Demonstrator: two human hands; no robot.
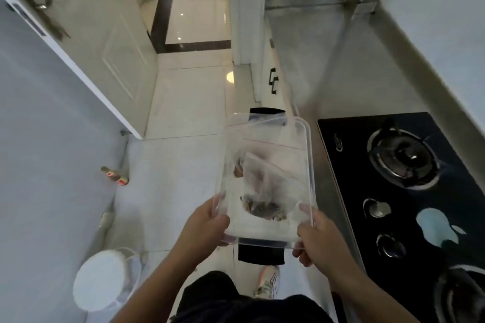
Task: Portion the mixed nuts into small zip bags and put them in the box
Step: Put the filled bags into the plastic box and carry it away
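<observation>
While both hands grip it, the clear box holds zip bags — nuts inside.

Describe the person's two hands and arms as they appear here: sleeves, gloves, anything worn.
Both the left hand and the right hand are bare: no gloves, and no rings or watch that I can make out. The forearms are uncovered too, with no sleeve reaching them in view. Dark clothing shows only lower down, at the body.

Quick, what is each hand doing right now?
Left hand: gripping the near left corner of the clear plastic box.
Right hand: gripping the box's near right corner.
</observation>
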